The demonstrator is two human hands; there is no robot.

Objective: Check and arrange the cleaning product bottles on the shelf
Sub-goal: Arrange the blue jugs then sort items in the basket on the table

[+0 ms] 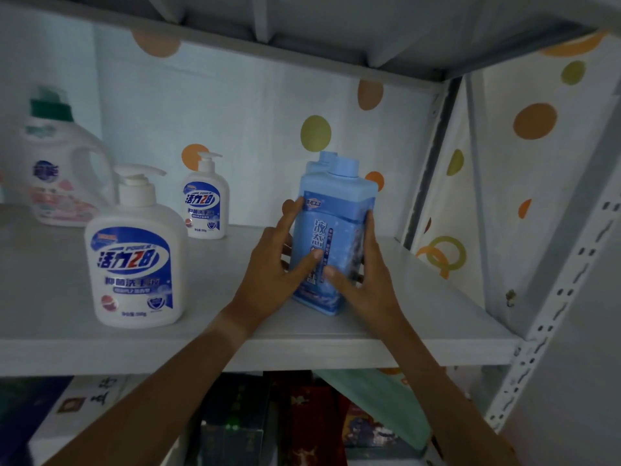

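Both hands (268,264) (366,280) grip blue bottle (332,237) (another behind); pump bottle (136,260) left.

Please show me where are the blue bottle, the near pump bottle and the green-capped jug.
blue bottle (339,196): head view, upper body below the cap.
near pump bottle (134,264): head view, front label.
green-capped jug (57,156): head view, white body under the cap.

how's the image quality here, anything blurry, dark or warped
Head view: dim overall, darkest on the boxes under the shelf; the detergent jug at far left is smeared and soft, while the near pump bottle and blue bottle between both hands read fairly sharp; wide-angle warp bends the shelf edge and slants the perforated upright at right; no strong glare.
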